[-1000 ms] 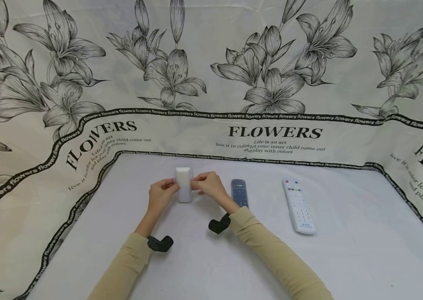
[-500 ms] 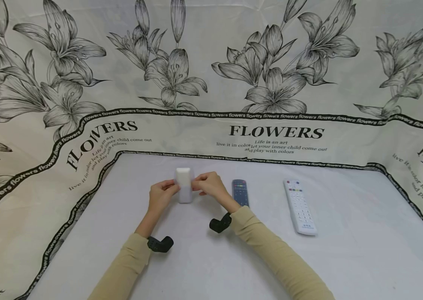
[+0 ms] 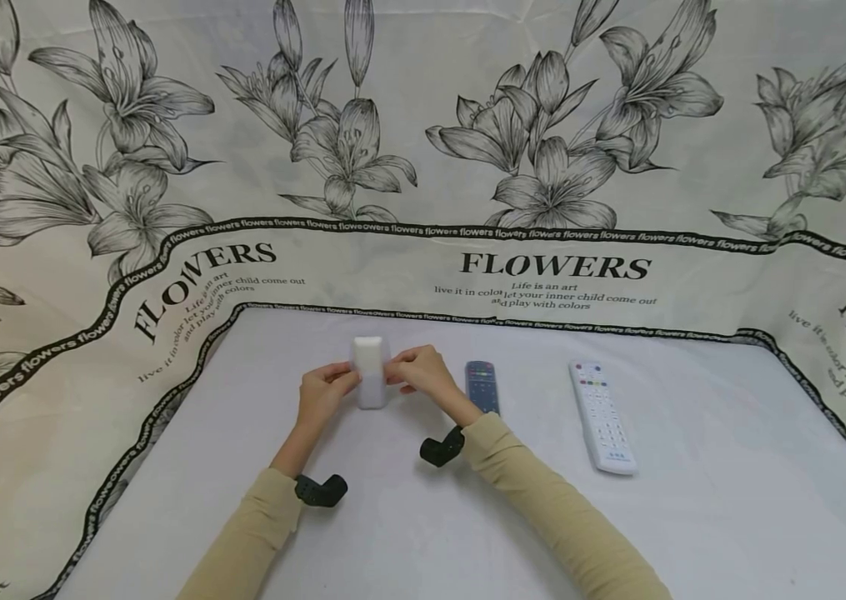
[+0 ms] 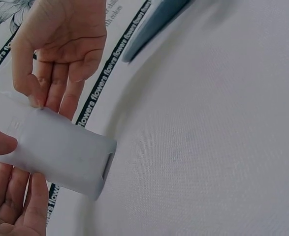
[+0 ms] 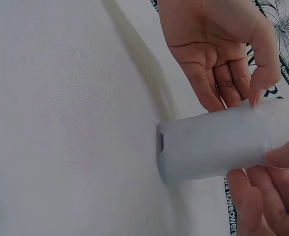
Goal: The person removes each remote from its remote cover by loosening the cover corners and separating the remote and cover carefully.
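Both hands hold a white oblong case (image 3: pixel 369 375) upright near the far side of the table. My left hand (image 3: pixel 323 393) pinches its left edge, and my right hand (image 3: pixel 423 372) pinches its right edge. In the head view its upper part is bright white, with a translucent margin at the sides. Up close in the left wrist view, the case (image 4: pixel 68 147) is pale grey with a dark slot at its lower end. The right wrist view shows that same slotted case (image 5: pixel 210 147) between the hands. What is inside cannot be made out.
Just right of my right hand lies a dark blue remote control (image 3: pixel 482 385), partly behind the wrist. A white remote control (image 3: pixel 603 417) lies farther right. White cloth covers the table (image 3: pixel 738 467), and a flower-printed curtain (image 3: pixel 362 267) rises around its far edges.
Hands and case keep practically the same pose. The whole scene shifts very slightly in the head view.
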A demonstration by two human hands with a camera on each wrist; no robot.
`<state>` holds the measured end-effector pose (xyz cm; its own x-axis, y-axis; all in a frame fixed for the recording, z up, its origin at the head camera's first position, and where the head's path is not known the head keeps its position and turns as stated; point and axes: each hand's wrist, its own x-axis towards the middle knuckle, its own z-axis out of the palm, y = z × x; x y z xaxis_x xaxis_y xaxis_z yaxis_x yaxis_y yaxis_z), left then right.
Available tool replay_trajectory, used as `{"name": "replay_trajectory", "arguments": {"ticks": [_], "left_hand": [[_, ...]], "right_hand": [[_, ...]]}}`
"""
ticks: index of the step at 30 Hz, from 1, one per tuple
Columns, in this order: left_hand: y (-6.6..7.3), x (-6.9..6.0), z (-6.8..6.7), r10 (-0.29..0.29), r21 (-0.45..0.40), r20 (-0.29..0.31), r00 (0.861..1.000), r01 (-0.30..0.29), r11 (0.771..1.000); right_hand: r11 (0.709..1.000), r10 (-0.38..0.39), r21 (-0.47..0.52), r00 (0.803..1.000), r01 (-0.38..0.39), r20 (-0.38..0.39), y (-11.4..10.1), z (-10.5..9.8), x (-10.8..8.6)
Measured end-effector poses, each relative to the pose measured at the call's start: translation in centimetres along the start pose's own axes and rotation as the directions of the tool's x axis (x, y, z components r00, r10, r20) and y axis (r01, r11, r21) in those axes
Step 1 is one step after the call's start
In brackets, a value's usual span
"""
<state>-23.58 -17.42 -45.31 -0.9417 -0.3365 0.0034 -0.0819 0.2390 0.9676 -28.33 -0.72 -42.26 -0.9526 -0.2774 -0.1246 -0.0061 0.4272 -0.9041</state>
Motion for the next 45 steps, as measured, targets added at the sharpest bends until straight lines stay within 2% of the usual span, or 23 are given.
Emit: {"name": "replay_trajectory", "arguments": {"ticks": [4,9,11,16,20,24,28,35,40,45], "left_hand": [[-0.1,-0.5,0.0,0.038,-0.016,-0.027,0.999,-0.039,0.999],[-0.2,-1.2,0.4,0.119,-0.027,-0.070,0.990,-0.121,0.992],[-0.2,-1.4,0.4,0.122,-0.052,-0.074,0.990,-0.126,0.991],[0.1,-1.7,-0.1,0.089,-0.154,-0.027,0.996,-0.092,0.984],[0.1,-1.8,-0.3,0.095,-0.151,0.002,0.996,-0.093,0.984],[0.1,-1.8,-0.3,0.097,-0.151,-0.012,0.995,-0.097,0.984],[0.2,-1.8,-0.2,0.094,-0.163,-0.030,0.995,-0.098,0.982],[0.0,-1.7,0.0,0.086,-0.188,-0.050,0.995,-0.094,0.978],[0.1,-1.6,-0.1,0.057,-0.165,-0.039,0.998,-0.063,0.984],[0.3,-1.5,-0.1,0.020,-0.142,-0.028,0.999,-0.023,0.990]], "right_hand": [[1.000,-0.002,0.011,1.000,0.002,0.006,0.0,0.0,-0.2],[0.999,-0.005,0.038,1.000,0.005,0.005,0.2,0.1,-0.4],[0.998,0.000,0.063,1.000,0.000,0.012,0.3,0.1,-0.4],[0.994,-0.003,0.106,0.998,-0.004,0.069,0.4,-0.1,-0.8],[0.993,-0.037,0.112,0.994,0.025,0.105,0.5,-0.3,-1.1],[0.993,-0.068,0.103,0.990,0.055,0.126,0.7,-0.4,-1.3],[0.993,-0.069,0.104,0.991,0.057,0.115,0.8,-0.4,-1.4],[0.995,-0.042,0.091,0.998,0.038,0.044,0.5,0.1,-1.5],[0.996,-0.021,0.087,0.999,0.019,0.024,0.5,0.2,-1.3],[0.992,0.009,0.122,0.999,-0.015,0.045,0.6,0.2,-1.1]]}}
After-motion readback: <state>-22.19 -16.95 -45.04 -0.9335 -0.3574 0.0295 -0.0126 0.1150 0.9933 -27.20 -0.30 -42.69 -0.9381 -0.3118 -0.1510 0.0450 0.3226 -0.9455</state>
